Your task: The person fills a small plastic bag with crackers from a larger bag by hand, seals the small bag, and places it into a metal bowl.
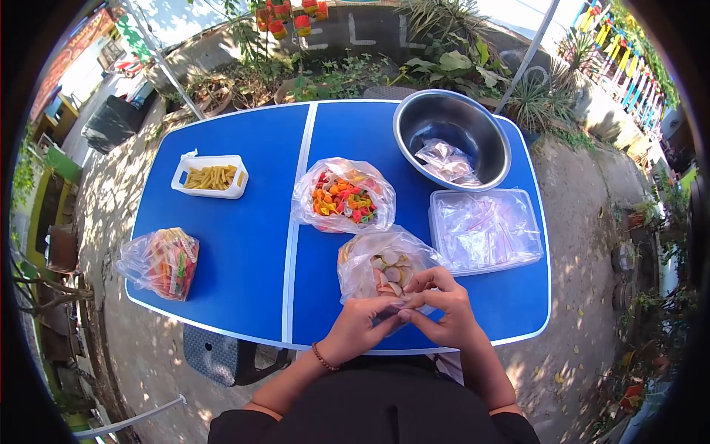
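Note:
At the near table edge, my left hand (364,324) and my right hand (444,307) meet, fingertips pinched on a small clear plastic bag (387,312). Fingers cover much of it, so its contents are hard to make out. Just beyond my hands, a large clear bag (355,270) stands open, with round pale and pinkish chips (392,274) inside. To the right is a clear plastic box (484,231) of flat empty-looking plastic bags. Behind it, a metal basin (452,140) holds several small packets (447,161).
The blue folding table (244,274) also bears a bag of colorful pieces (345,194), a white basket of yellowish sticks (211,177) and a bag of striped strips (164,264). A grey stool (211,359) stands below the near edge.

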The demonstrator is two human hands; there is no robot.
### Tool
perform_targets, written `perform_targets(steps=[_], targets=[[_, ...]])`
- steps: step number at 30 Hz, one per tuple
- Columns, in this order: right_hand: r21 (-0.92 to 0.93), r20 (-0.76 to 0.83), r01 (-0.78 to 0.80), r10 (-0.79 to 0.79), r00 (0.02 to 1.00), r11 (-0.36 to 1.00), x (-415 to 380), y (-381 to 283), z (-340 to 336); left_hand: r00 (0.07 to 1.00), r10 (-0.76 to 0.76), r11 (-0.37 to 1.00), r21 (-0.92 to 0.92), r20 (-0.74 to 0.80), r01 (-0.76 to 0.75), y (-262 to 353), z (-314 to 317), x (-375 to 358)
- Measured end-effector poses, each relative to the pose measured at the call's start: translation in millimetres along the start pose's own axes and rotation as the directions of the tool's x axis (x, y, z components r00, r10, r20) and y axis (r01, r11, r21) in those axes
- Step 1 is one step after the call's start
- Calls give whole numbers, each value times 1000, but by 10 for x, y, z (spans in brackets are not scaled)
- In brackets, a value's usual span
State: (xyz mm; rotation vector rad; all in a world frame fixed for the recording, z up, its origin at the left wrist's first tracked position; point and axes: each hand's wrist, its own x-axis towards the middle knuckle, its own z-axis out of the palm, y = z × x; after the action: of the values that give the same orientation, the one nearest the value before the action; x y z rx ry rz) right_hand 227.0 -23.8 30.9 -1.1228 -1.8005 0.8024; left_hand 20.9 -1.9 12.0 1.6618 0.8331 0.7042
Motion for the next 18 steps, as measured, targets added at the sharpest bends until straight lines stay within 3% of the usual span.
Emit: perform_targets(steps=[4, 7, 10, 11, 16, 18], targets=[[92, 13, -83, 82, 997, 992, 30, 99, 18, 997, 34, 998, 60, -66, -30, -44, 19, 36], [-291, -85, -212, 195, 977, 933, 31, 252, 103, 985, -71, 994, 72, -160, 83, -86, 29, 23], [-466, -62, -91, 71, 996, 880, 69, 341, 200, 974, -80, 995, 48, -211, 92, -102, 16, 11], [-521, -68, -116, 94, 993, 845, 80, 342, 255, 971, -78, 995, 36, -224, 88, -107, 18, 10], [-687, -63, -134, 126, 990, 714, 97, 408, 475, 958, -60, 998, 16, -280, 67, -88, 3, -9], [-653, -64, -118, 100, 993, 748, 105, 379, 451, 953, -54, 998, 22, -299, 64, -87, -12, -16]])
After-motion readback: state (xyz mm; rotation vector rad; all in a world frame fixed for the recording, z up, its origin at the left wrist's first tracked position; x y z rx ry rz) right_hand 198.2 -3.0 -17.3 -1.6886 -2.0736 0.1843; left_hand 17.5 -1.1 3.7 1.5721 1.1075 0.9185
